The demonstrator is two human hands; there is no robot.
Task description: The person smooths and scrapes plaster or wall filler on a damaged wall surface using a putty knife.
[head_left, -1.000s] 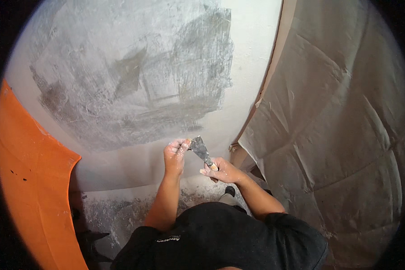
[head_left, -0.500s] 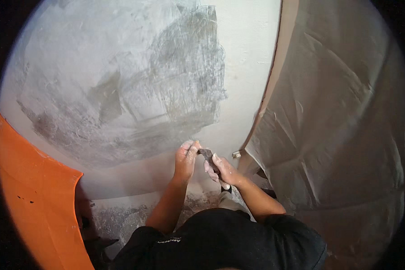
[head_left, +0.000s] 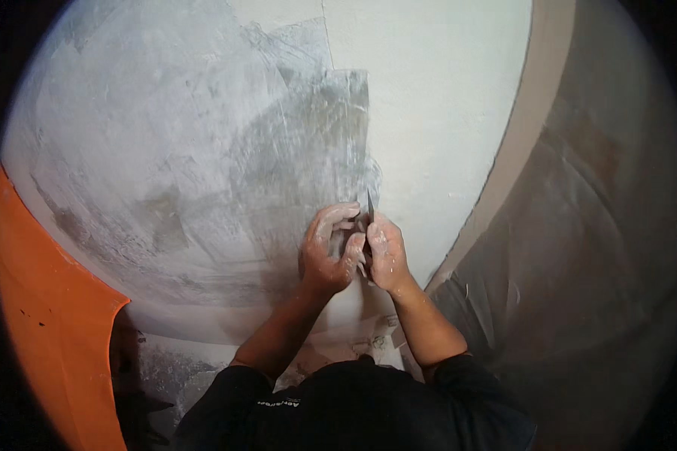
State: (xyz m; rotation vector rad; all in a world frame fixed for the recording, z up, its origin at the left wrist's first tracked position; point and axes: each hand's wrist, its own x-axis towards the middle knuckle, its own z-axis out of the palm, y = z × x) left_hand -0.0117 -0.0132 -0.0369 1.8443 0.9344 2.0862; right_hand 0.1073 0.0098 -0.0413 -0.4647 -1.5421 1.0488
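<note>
At the centre, in front of the patchy grey-and-white wall (head_left: 165, 128), my right hand (head_left: 385, 254) grips a putty knife (head_left: 369, 207). Its dark blade points up and is seen nearly edge-on. Just left of it, my left hand (head_left: 331, 246) has curved fingers spread apart beside the knife; whether a fingertip touches the tool I cannot make out. Both hands are smeared with white material.
An orange sheet (head_left: 49, 316) curves down the left side. A creased dark grey covering (head_left: 564, 286) fills the right, beside a pale edge strip. A speckled, splattered floor (head_left: 165, 368) shows below the wall, and my dark-shirted body is at the bottom.
Both hands have moved up toward the wall with the knife. The blade now points upward, edge-on. My left fingers, earlier pinched at the blade's tip, are now spread. The view has shifted.
</note>
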